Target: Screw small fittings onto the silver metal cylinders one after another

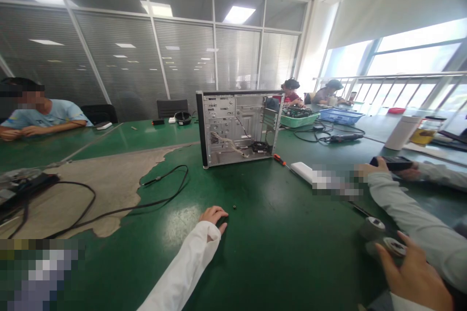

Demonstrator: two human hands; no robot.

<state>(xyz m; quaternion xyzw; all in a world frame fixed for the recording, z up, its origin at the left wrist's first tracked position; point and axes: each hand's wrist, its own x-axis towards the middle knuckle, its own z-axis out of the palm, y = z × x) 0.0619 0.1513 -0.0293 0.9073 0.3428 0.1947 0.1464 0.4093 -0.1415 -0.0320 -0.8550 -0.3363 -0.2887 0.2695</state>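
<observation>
My left hand (213,216) rests on the green table (277,248), palm down with fingers stretched and slightly curled. Just beyond its fingertips lies a tiny metal piece (234,207), too small to name surely. At the lower right, the thumb and forefinger of my right hand (416,272) curve around a small round canister (396,247) with a pale top. A similar canister (375,226) stands directly behind it. Farther off stands a computer case (241,129) with its side panel off, showing cables (228,142) and a black fan (260,146).
A screwdriver (279,159) and white box (304,173) lie right of the case. A co-worker's sleeved arm (397,209) reaches in from the right, holding a dark device (392,163). Black cable (160,200) crosses the left. Baskets (339,116) stand behind.
</observation>
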